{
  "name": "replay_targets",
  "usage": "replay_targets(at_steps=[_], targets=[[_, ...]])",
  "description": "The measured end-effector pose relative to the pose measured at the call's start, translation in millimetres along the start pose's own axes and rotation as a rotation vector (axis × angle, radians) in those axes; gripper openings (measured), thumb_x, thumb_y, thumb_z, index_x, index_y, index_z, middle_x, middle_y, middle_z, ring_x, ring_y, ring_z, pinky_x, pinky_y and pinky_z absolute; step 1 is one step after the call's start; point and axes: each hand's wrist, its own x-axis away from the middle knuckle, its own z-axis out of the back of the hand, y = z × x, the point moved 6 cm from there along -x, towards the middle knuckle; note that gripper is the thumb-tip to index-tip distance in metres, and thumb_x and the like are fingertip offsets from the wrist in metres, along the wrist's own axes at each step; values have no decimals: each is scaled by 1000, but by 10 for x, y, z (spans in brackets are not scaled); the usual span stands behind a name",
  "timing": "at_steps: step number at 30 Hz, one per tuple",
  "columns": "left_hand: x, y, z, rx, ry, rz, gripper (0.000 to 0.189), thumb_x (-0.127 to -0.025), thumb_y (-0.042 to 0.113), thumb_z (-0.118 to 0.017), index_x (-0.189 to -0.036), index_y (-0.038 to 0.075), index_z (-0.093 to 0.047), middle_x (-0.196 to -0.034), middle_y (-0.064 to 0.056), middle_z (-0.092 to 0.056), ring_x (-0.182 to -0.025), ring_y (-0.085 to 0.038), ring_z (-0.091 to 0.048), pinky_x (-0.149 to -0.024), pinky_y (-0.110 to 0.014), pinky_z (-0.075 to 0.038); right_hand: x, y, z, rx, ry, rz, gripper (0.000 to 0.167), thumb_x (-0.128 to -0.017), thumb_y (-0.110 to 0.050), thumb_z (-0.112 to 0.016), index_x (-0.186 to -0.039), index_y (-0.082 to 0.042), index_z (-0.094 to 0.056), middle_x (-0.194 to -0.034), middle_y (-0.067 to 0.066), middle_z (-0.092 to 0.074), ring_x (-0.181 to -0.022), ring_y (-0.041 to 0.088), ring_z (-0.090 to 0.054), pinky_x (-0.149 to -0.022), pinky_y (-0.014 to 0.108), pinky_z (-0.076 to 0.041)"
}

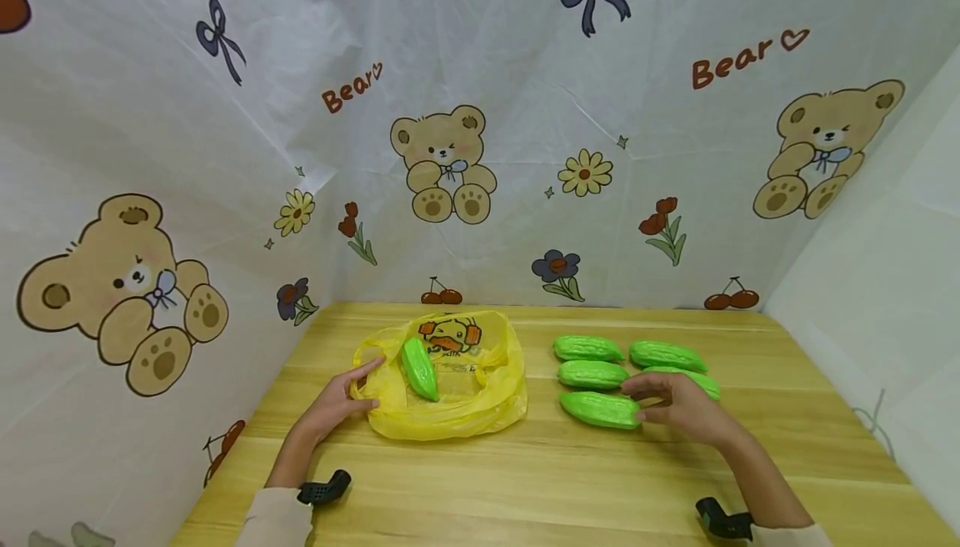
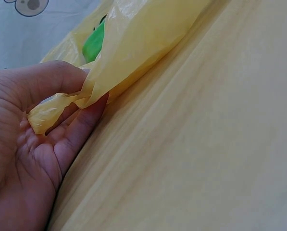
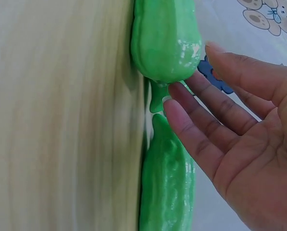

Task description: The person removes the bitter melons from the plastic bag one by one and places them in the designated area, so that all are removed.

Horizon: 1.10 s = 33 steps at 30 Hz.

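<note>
My left hand (image 1: 333, 407) pinches the left edge of a yellow plastic bag (image 1: 457, 424), its thin film caught between thumb and fingers in the left wrist view. The bag lies with its mouth spread, and one green bitter melon (image 1: 420, 370) is inside. My right hand (image 1: 692, 410) hovers with loosely bent, parted fingers at the right end of the nearest bitter melon (image 1: 600, 409). In the right wrist view its fingertips are right at the blunt end of a bitter melon (image 3: 165, 41), and a second bitter melon (image 3: 167, 178) lies below it.
Two more bitter melons lie behind the nearest one, a middle one (image 1: 592, 374) and a back one (image 1: 587, 348). To their right are another bitter melon (image 1: 667, 355) and one partly hidden by my hand. A bear-printed cloth (image 1: 510, 263) hangs behind the wooden table (image 1: 480, 489).
</note>
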Motion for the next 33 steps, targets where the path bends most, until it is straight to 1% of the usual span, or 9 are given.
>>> replay_targets(at_steps=[4, 6, 9, 13, 18, 24, 26, 31, 33], targets=[[5, -5, -1, 0, 1, 10, 76, -88, 10, -78, -155, 6, -42, -162, -14, -33, -138, -39, -30, -101, -13, -28, 20, -45, 48, 14, 23, -18, 42, -93, -8, -73, -130, 7, -61, -128, 27, -63, -116, 51, -58, -84, 29, -55], [9, -5, -1, 3, 2, 16, 76, -88, 10, -78, -155, 6, -42, -162, -14, -33, -138, -38, -30, -101, -13, -28, 23, -74, 73, 44, 42, -19, 40, -93, -9, -73, -129, 6, -63, -127, 25, -64, -116, 50, -58, -85, 30, -55], [11, 6, -2, 0, 2, 11, 76, -88, 9, -78, -155, 5, -42, -162, -16, -33, -131, -34, -33, -99, -13, -29, 29, -132, 101, 77, 69, -6, 37, -94, -11, -73, -126, 4, -65, -126, 22, -66, -116, 47, -59, -86, 32, -55], [8, 4, 5, -12, 9, 12, 76, -88, 9, -78, -155, 6, -42, -161, -16, -34, -124, -31, -35, -97, -16, -31, 28, -242, 99, 75, 83, 1, 36, -95, -13, -72, -126, 4, -66, -127, 22, -66, -117, 45, -60, -86, 32, -55], [7, -10, 14, -36, 15, 18, 76, -87, 12, -79, -155, 7, -43, -161, -15, -35, -130, -34, -35, -101, -22, -31, 25, -402, 55, 69, 87, 13, 36, -97, -14, -70, -126, 5, -66, -126, 22, -66, -115, 41, -62, -84, 31, -56], [12, -41, 22, -33, 13, 38, 78, -87, 11, -79, -156, 8, -42, -162, -13, -34, -139, -34, -31, -103, -18, -29, 9, -528, -26, 79, 82, 21, 35, -98, -17, -69, -126, 3, -66, -124, 20, -67, -114, 33, -64, -86, 33, -55], [10, -44, 23, -27, 16, 42, 78, -87, 11, -79, -155, 9, -42, -162, -12, -34, -138, -34, -31, -102, -16, -29, 1, -557, -54, 78, 85, 18, 34, -98, -18, -69, -126, 2, -67, -124, 19, -68, -113, 34, -64, -86, 33, -55], [4, -38, 19, -15, 15, 47, 78, -87, 12, -80, -156, 9, -42, -162, -11, -34, -140, -34, -30, -103, -16, -28, -15, -649, -137, 74, 73, 16, 33, -99, -18, -68, -126, 2, -67, -123, 20, -67, -112, 44, -62, -85, 31, -55], [5, -38, 17, -12, 10, 50, 78, -87, 12, -80, -156, 10, -42, -162, -10, -34, -140, -33, -30, -103, -16, -28, -17, -694, -183, 75, 59, 19, 32, -99, -19, -67, -125, 0, -67, -123, 20, -68, -111, 43, -63, -85, 31, -55]])
